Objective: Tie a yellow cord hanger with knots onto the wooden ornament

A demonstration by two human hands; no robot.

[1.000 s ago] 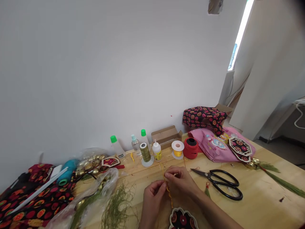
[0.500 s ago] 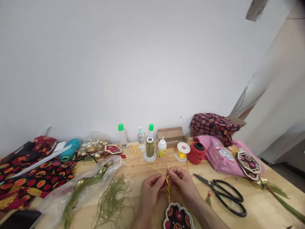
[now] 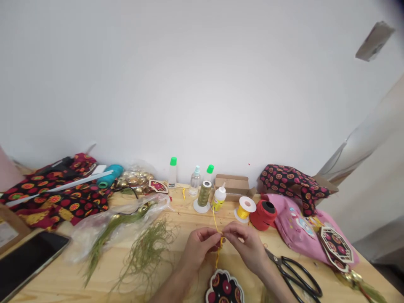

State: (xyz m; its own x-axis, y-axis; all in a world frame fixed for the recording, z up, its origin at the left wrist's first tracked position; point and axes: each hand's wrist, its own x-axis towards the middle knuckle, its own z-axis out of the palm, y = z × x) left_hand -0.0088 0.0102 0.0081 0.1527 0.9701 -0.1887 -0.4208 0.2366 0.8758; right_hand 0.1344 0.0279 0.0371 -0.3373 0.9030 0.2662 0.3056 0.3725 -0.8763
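Both hands meet over the front middle of the table, pinching a yellow cord [image 3: 217, 255]. My left hand [image 3: 199, 248] closes thumb and forefinger on it from the left. From the right, my right hand [image 3: 245, 245] grips it close by, the fingertips almost touching. One loose cord end rises above the fingers toward the glue bottle. Below, the braided-looking part runs down to a scalloped pendant [image 3: 224, 287] with dark fruit-patterned fabric and a pale rim, cut off by the lower frame edge. The exact crossing of the cord is hidden between the fingertips.
Black-handled scissors [image 3: 299, 277] lie beside my right forearm. Behind my hands stand a yellow cord spool [image 3: 245, 208], a red thread cone [image 3: 264, 215], a glue bottle [image 3: 219, 198] and an olive thread spool [image 3: 205, 194]. Green strands [image 3: 148, 248] and a phone [image 3: 30, 263] lie left.
The view has turned left and tilted, so the phone shows more fully. The loose cord end that pointed left now points upward; both hands still pinch the cord.
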